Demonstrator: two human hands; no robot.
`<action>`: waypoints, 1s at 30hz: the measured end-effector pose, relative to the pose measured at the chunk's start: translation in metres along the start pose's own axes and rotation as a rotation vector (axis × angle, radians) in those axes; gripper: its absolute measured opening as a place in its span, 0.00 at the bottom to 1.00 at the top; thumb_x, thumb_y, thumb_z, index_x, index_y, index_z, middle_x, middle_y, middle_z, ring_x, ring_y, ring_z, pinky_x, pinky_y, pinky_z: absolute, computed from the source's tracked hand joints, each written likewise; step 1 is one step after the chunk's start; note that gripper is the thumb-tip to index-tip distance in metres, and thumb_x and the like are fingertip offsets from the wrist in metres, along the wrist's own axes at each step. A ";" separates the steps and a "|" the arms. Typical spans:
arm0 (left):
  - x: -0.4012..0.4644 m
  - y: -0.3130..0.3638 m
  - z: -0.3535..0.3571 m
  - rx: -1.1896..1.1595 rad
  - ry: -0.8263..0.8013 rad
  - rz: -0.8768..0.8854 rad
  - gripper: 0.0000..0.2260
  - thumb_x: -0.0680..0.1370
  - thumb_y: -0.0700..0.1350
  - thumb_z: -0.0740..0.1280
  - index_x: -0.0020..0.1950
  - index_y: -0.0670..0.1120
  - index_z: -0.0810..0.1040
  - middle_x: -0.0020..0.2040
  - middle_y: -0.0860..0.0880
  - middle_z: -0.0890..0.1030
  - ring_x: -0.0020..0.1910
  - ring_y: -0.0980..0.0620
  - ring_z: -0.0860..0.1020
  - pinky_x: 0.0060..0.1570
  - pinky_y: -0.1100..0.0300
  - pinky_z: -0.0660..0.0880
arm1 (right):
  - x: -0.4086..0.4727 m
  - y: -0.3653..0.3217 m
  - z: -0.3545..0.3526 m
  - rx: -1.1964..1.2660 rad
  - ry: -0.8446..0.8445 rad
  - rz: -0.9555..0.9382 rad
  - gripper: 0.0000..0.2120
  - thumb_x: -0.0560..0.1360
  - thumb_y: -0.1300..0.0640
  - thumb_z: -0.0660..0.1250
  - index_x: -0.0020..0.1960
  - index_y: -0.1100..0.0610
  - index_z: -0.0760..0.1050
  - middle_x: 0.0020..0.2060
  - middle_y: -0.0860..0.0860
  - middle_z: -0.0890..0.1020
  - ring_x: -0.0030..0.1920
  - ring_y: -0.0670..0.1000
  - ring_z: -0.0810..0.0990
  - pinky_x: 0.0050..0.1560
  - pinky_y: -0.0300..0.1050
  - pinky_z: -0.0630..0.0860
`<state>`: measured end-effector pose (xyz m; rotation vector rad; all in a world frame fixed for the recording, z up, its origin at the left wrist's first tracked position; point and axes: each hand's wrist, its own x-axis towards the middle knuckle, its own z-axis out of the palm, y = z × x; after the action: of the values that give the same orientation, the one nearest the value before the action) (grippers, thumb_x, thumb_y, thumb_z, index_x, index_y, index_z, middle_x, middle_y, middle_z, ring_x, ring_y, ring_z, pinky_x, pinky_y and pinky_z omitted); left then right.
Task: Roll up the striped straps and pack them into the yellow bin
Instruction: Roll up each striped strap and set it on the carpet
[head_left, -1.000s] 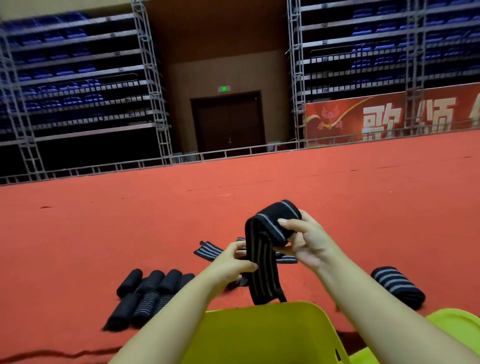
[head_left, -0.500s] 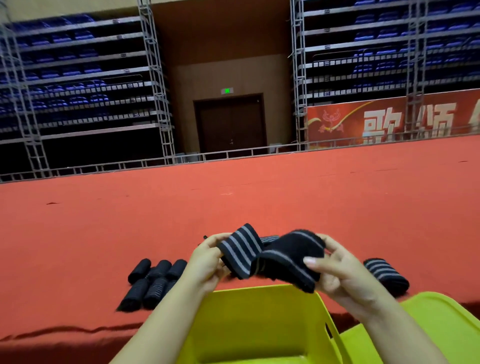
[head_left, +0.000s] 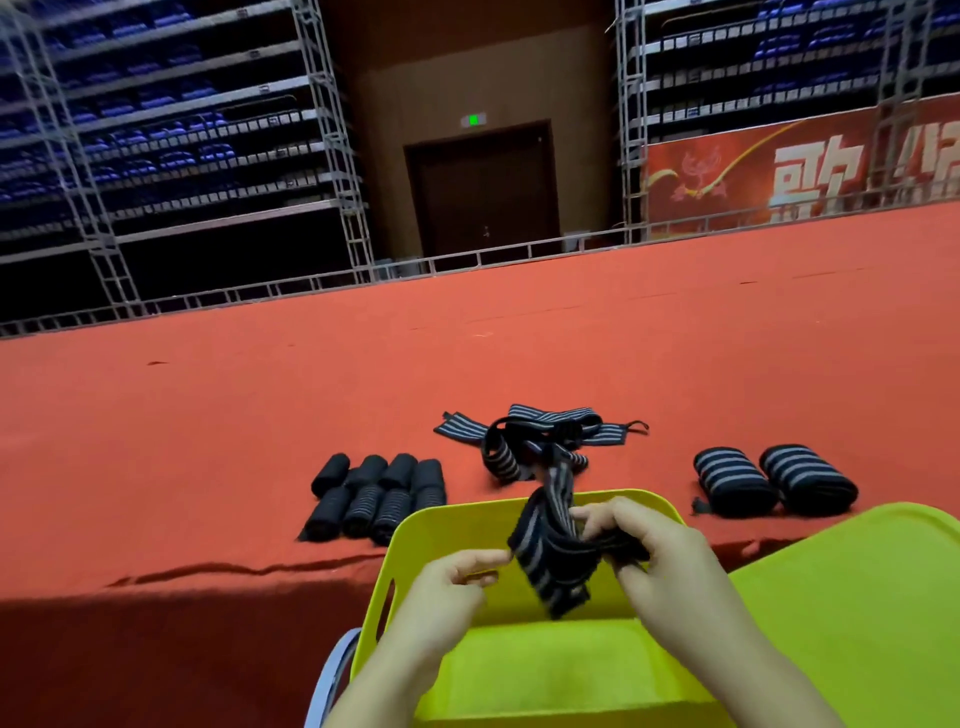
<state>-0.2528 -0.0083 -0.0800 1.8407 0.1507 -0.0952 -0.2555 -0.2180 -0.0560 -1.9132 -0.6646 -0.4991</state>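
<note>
A black strap with grey stripes (head_left: 550, 545) hangs bunched between my hands, above the open yellow bin (head_left: 457, 525). My right hand (head_left: 654, 551) grips its bunched end, fingers curled round it. My left hand (head_left: 452, 582) pinches the strap's left edge with its fingertips. A tail of the same strap runs up to a loose tangle of unrolled straps (head_left: 540, 436) on the red carpet beyond the bin. Two rolled striped straps (head_left: 774, 478) lie to the right, and several rolled ones (head_left: 379, 493) lie in rows to the left.
A second yellow-green bin or lid (head_left: 862, 597) sits at my right. The red carpeted platform (head_left: 208, 441) ends in a step edge just before the bin. A grey loop (head_left: 332, 675) shows at the bin's left side. Metal scaffolding and a railing stand far behind.
The camera tilted down. My hands dropped toward the bin, and the strap held between them now hangs loosely bunched instead of as a thick roll. A second roll lies at the right.
</note>
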 end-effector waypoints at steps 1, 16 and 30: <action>-0.001 -0.001 0.001 -0.112 -0.039 -0.018 0.17 0.72 0.32 0.62 0.51 0.50 0.83 0.55 0.48 0.84 0.53 0.54 0.82 0.49 0.59 0.74 | -0.002 -0.002 0.006 -0.059 0.013 -0.055 0.29 0.59 0.76 0.60 0.41 0.42 0.72 0.49 0.28 0.79 0.54 0.33 0.77 0.52 0.26 0.70; -0.020 0.016 0.036 -0.225 0.234 0.209 0.06 0.78 0.38 0.67 0.49 0.48 0.82 0.44 0.52 0.86 0.49 0.52 0.84 0.50 0.55 0.79 | -0.021 0.010 0.004 0.092 -0.367 0.120 0.21 0.68 0.48 0.69 0.58 0.33 0.71 0.63 0.29 0.70 0.66 0.31 0.67 0.61 0.25 0.63; -0.022 0.010 0.036 0.379 0.289 0.438 0.07 0.73 0.43 0.70 0.45 0.55 0.77 0.41 0.61 0.81 0.40 0.60 0.78 0.43 0.61 0.74 | 0.008 -0.017 0.014 0.292 0.040 0.294 0.10 0.71 0.66 0.72 0.39 0.51 0.82 0.37 0.46 0.84 0.39 0.42 0.80 0.41 0.33 0.74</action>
<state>-0.2723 -0.0466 -0.0766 2.2168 -0.0787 0.4791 -0.2598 -0.1975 -0.0455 -1.6822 -0.3960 -0.2381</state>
